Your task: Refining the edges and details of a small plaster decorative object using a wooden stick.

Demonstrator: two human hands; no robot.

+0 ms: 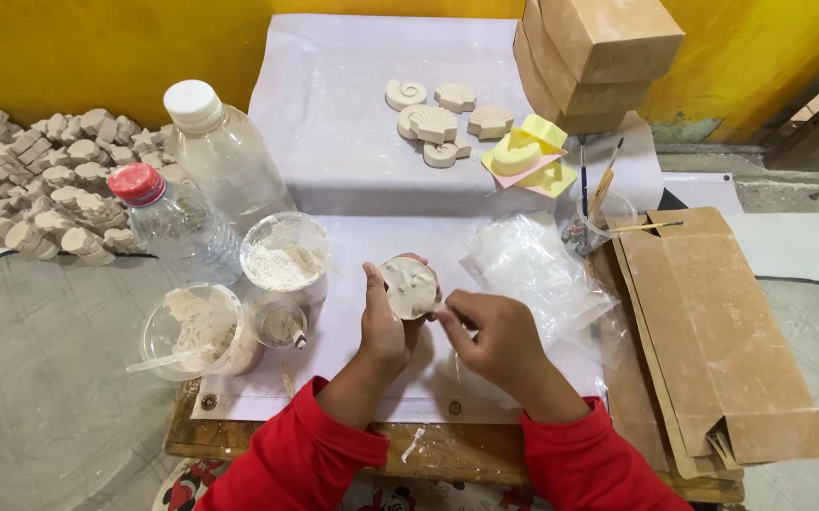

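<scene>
Yellow wall behind, a low wooden worktop (pixel 428 452) in front, covered with a white sheet (pixel 352 142) dusted with powder.

Head view: the left hand (pixel 383 326) cups a round mould filled with pale plaster (pixel 410 287), thumb along its near-left edge and fingers wrapped behind it, so that grip is closed around the mould and holds it above the sheet, near the middle of the worktop. The right hand (pixel 494 336) sits just beside it, fingertips drawn together at the mould's right rim; whether they pinch anything small I cannot tell.

To the left stand a tub of white powder (pixel 284 257), a smeared mixing cup with a stirrer (pixel 199 329), a small glass jar (pixel 281 322) and two clear bottles, one red-capped (pixel 168 218), one white-capped (pixel 220 142). Farther back lie finished shell casts (pixel 442 121), yellow moulds (pixel 528 151), stacked cardboard boxes (pixel 589 57), brushes in a cup (pixel 598 213). A heap of more casts (pixel 45 175) lies at far left.

The mould looks light and somewhat flexible; the plaster inside is likely brittle or not fully set, and its dusty surface could slip. Holding it by the rim and underside, not the cast face, seems safest.
</scene>
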